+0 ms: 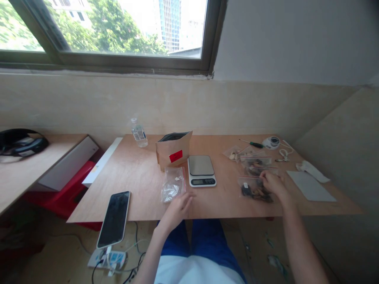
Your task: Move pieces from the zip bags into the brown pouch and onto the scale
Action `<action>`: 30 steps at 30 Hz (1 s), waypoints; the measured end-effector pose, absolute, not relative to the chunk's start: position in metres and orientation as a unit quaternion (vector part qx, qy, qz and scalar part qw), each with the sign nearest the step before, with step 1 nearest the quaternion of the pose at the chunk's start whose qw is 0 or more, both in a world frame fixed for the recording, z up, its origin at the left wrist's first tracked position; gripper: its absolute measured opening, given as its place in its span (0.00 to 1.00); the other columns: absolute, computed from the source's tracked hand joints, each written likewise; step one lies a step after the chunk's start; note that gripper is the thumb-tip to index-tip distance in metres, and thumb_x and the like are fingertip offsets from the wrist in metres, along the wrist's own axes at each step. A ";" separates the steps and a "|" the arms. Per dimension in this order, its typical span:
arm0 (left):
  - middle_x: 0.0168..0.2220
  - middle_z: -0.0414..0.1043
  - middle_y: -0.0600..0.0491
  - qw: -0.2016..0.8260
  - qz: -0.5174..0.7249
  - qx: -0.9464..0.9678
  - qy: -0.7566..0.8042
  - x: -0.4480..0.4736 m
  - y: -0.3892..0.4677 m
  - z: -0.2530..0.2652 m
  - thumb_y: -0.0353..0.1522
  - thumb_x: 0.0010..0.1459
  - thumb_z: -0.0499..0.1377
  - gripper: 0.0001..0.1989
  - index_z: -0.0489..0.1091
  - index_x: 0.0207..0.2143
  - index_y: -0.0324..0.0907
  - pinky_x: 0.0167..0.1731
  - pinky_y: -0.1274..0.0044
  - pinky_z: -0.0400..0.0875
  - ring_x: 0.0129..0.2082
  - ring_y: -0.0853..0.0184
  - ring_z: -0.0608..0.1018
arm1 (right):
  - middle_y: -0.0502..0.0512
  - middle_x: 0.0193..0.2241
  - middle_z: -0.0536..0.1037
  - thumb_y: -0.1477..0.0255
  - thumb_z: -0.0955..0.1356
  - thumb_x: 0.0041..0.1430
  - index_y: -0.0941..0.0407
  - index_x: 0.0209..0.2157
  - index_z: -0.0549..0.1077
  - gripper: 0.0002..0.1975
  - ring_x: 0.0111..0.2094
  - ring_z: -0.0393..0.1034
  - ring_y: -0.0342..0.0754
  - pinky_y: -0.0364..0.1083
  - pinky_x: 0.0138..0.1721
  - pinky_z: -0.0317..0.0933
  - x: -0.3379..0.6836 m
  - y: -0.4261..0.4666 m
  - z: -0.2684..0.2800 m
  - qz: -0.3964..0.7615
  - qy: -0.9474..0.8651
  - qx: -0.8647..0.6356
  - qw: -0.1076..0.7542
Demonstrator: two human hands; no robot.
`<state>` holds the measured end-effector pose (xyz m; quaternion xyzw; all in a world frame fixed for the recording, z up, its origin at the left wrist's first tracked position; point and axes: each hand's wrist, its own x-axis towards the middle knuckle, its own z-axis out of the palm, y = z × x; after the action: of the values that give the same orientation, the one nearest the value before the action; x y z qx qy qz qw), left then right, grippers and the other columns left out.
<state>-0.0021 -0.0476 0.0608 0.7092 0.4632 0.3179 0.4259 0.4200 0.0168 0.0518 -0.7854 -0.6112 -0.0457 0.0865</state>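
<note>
My left hand (181, 206) rests at the table's front with fingers stretched out and apart, holding nothing. Just beyond it lies a clear zip bag (171, 189), flat, with clear plastic inside. At the right, my right hand (274, 183) has its fingers closed at the top corner of a zip bag of dark dried pieces (251, 191); the fingertips are partly hidden. Behind that hand lie another zip bag of brown pieces (256, 162) and a zip bag of pale pieces (233, 154). A white kitchen scale (201, 167) with a bare metal top sits between my hands.
A brown paper pouch (177, 148) stands open-topped behind the scale, a water bottle (139, 134) farther left. A smartphone (114, 219) overhangs the front left edge, cable attached. At right are a screwdriver (256, 144), a white camera (271, 142) and white paper (310, 186).
</note>
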 end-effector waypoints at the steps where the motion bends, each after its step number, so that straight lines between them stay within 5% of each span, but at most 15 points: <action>1: 0.45 0.74 0.48 0.484 0.315 0.687 0.440 0.003 -0.055 0.071 0.40 0.62 0.47 0.17 0.72 0.44 0.46 0.49 0.69 0.65 0.47 0.61 0.74 | 0.54 0.20 0.73 0.79 0.61 0.50 0.56 0.25 0.68 0.06 0.26 0.68 0.50 0.46 0.30 0.49 0.415 0.011 0.059 -0.054 -0.613 -0.784 0.081; 7: 0.37 0.74 0.46 0.691 0.352 0.543 0.320 0.045 -0.078 0.109 0.42 0.61 0.49 0.19 0.72 0.42 0.38 0.41 0.73 0.69 0.38 0.65 0.76 | 0.53 0.18 0.70 0.78 0.57 0.54 0.55 0.31 0.64 0.07 0.17 0.64 0.48 0.44 0.21 0.45 0.330 -0.045 0.128 -0.051 -0.636 -0.750 0.176; 16: 0.47 0.71 0.46 0.639 0.470 0.478 0.377 0.046 -0.056 0.110 0.44 0.61 0.47 0.22 0.66 0.49 0.41 0.49 0.69 0.66 0.47 0.61 0.72 | 0.52 0.31 0.74 0.69 0.57 0.63 0.52 0.36 0.63 0.06 0.32 0.71 0.47 0.43 0.31 0.63 0.169 -0.054 0.158 0.292 -0.712 -0.535 0.349; 21: 0.54 0.68 0.47 0.571 0.497 0.405 0.512 0.019 -0.048 0.090 0.44 0.57 0.54 0.21 0.69 0.49 0.44 0.54 0.67 0.61 0.57 0.57 0.66 | 0.53 0.40 0.73 0.72 0.56 0.64 0.52 0.43 0.65 0.10 0.41 0.68 0.49 0.48 0.42 0.62 0.133 -0.039 0.136 0.320 -0.722 -0.500 0.357; 30: 0.48 0.73 0.46 0.587 0.495 0.403 0.498 -0.010 -0.047 0.066 0.46 0.55 0.54 0.22 0.72 0.45 0.41 0.49 0.68 0.67 0.48 0.58 0.73 | 0.50 0.29 0.68 0.70 0.63 0.59 0.54 0.39 0.68 0.07 0.32 0.66 0.45 0.44 0.36 0.63 0.117 -0.037 0.123 0.349 -0.695 -0.509 0.369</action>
<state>-0.0096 -0.0469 0.0660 0.4035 0.4977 0.4947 0.5872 0.1169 -0.0372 0.1232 -0.5093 -0.6950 0.3486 0.3690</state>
